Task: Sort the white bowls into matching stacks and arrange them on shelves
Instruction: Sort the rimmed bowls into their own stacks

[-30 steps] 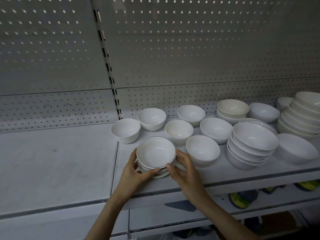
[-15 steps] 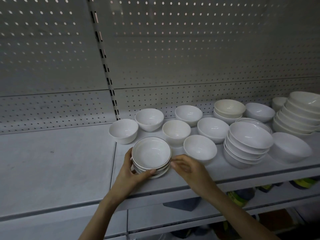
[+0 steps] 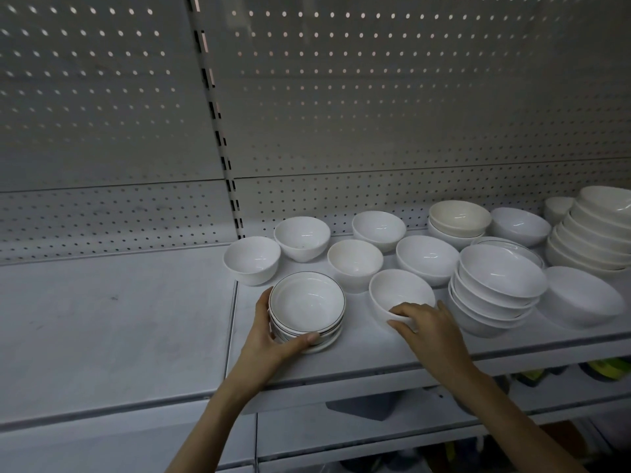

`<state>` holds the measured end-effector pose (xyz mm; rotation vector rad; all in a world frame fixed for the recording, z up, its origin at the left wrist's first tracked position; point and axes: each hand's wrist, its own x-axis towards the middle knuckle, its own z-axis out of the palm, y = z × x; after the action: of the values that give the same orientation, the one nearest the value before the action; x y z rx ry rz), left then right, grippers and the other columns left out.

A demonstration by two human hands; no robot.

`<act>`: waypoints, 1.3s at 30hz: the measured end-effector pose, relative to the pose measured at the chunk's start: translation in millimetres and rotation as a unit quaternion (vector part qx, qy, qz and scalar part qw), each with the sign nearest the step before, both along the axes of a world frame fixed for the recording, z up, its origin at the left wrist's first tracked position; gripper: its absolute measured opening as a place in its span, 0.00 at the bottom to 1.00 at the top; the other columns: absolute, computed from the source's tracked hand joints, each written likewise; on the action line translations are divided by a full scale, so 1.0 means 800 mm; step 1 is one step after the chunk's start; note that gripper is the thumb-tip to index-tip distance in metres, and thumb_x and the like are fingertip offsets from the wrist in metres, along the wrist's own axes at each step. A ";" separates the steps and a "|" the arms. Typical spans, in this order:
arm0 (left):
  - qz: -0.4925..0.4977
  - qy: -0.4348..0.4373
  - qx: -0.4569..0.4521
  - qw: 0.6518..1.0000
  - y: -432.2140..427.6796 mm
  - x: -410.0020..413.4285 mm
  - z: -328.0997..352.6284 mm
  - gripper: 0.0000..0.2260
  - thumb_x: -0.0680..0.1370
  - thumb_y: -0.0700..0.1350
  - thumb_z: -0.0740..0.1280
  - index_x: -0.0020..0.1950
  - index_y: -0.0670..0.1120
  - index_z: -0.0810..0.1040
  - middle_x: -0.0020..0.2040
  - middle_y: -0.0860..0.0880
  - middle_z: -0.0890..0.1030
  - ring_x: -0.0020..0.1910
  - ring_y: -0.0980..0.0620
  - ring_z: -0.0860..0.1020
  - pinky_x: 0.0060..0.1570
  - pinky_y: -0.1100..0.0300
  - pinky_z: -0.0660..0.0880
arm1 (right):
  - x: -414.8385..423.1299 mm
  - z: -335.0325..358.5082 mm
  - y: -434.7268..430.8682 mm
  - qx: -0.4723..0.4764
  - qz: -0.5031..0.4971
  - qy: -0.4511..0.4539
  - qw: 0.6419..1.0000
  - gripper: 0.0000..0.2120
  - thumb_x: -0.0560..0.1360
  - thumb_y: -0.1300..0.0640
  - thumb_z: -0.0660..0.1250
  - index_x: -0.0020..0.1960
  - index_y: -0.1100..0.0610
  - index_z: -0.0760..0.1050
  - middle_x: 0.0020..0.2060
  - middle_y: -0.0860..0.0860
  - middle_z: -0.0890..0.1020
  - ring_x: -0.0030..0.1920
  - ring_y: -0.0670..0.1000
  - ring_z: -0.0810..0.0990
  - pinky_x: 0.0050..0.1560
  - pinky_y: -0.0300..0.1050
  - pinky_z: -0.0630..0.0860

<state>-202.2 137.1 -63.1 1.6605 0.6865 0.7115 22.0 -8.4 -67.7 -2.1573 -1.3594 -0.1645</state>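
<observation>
right hand (image 3: 432, 331) moved onto bowl (image 3: 399, 290), left hand (image 3: 264, 339) grips dark-rimmed stack (image 3: 307, 302)

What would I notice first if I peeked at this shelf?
Lots of white bowls crowd the right half of the shelf. At the front, the left hand grips a short stack with dark rims, and the right hand curls its fingers over a plain bowl beside it. Farther right stands a taller stack.
</observation>
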 end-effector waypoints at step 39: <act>-0.154 0.030 0.050 0.986 0.027 0.079 0.124 0.33 0.61 0.62 0.75 0.62 0.54 0.73 0.57 0.56 0.79 0.53 0.61 0.78 0.50 0.67 0.76 | -0.057 0.132 0.021 0.253 0.123 0.130 0.951 0.12 0.69 0.61 0.71 0.52 0.54 0.79 0.48 0.45 0.80 0.52 0.41 0.76 0.55 0.32 0.71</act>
<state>-139.0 159.0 36.3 1.8355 0.4272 0.4810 -23.7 8.1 37.5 -1.5141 -1.2542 -0.1121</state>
